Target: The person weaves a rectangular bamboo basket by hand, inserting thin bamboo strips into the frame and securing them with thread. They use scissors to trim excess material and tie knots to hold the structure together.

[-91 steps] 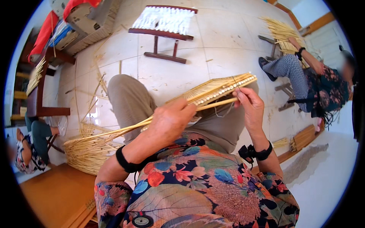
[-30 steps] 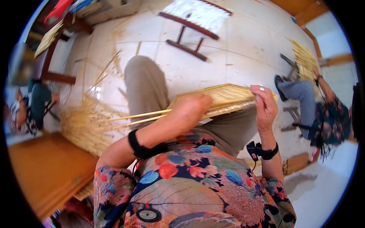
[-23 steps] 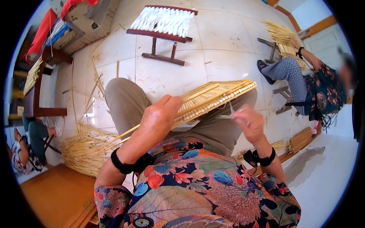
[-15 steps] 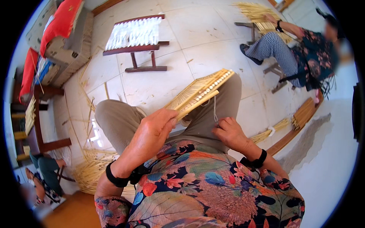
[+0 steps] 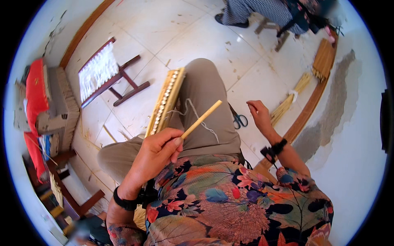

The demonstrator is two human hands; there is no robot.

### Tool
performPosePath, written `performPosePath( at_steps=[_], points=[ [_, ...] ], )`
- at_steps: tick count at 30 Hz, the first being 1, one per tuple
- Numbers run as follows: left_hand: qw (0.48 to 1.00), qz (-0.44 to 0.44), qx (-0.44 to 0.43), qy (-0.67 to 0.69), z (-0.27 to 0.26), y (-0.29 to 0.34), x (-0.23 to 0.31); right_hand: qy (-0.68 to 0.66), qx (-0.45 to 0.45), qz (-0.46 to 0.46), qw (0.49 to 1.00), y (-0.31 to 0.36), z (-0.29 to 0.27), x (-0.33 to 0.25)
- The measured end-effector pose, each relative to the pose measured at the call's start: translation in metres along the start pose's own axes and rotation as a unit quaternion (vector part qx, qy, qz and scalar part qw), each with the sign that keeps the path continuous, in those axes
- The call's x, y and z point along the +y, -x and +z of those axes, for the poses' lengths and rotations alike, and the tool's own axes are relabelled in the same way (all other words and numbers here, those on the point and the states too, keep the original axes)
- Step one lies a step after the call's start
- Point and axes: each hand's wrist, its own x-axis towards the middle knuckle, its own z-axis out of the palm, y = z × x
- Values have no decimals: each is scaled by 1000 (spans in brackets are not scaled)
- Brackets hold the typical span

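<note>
My left hand [image 5: 162, 147] is closed on the near end of a flat woven straw piece [image 5: 166, 102], edged with a row of white knots or loops. The same hand grips a short straw stick [image 5: 203, 118], which points up and right, apart from the piece. Loose white string [image 5: 191, 108] trails from the piece over my right thigh. Out to the right, my right hand [image 5: 259, 115] is raised with loosely bent fingers and nothing visible in them. Dark-handled scissors [image 5: 240, 121] are nearest to it, just beside my right leg.
A straw bundle tied with white [image 5: 289, 102] lies along the right wall, with a brown bundle [image 5: 323, 61] beyond. Ahead left stands a wooden folding stool with a white woven seat [image 5: 98, 69]. Boxes under red cloth [image 5: 37, 96] stand left. Another person [image 5: 262, 12] sits far right.
The woven piece has swung left and more upright, and the stick now sticks out separately. My right hand has left the string and moved up and right. The whole view has turned right.
</note>
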Motion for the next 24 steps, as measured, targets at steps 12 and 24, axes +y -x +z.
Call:
performPosePath(
  at_steps=[12, 24],
  points=[
    [997, -76, 17, -12, 23, -30, 21, 266, -146, 159, 939, 16, 119, 178],
    [992, -121, 8, 22, 17, -46, 35, 273, -136, 156, 939, 2, 146, 202]
  ],
)
